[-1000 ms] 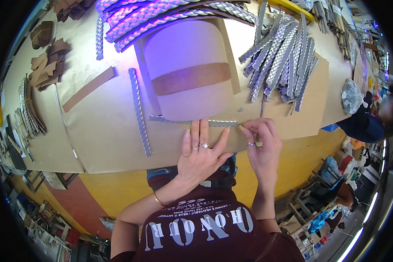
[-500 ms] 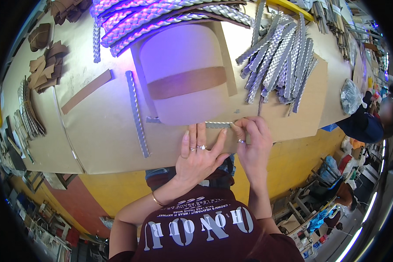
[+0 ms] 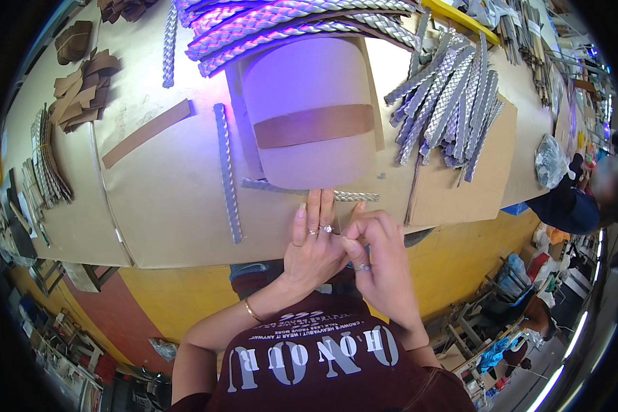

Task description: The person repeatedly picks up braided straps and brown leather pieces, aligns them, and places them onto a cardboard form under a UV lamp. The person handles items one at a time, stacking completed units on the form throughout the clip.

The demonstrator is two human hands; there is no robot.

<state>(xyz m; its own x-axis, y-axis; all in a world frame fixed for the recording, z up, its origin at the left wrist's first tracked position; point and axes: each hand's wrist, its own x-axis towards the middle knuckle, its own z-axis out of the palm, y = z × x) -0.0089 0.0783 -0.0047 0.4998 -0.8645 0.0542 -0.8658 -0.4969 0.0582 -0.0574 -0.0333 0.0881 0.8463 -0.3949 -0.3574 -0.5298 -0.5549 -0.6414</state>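
Note:
A short silver braided strip (image 3: 353, 196) lies crosswise on the cardboard sheet (image 3: 172, 206), just in front of a pale rounded form with a brown leather band (image 3: 312, 125). My left hand (image 3: 314, 242) lies flat, palm down, fingers straight, with its fingertips at the strip. My right hand (image 3: 381, 264) is curled beside it, and its thumb and forefinger touch the ringed fingers of my left hand. I see nothing held in either hand.
A long silver braid (image 3: 226, 172) and a brown strap (image 3: 147, 130) lie to the left. A heap of silver braids (image 3: 446, 96) sits at the right, more braids (image 3: 288, 17) at the top, brown leather pieces (image 3: 82, 82) far left. Another person (image 3: 577, 199) stands at the right.
My right hand has left the right end of the short braided strip and drawn back against my left hand. My left hand has stayed flat in about the same spot.

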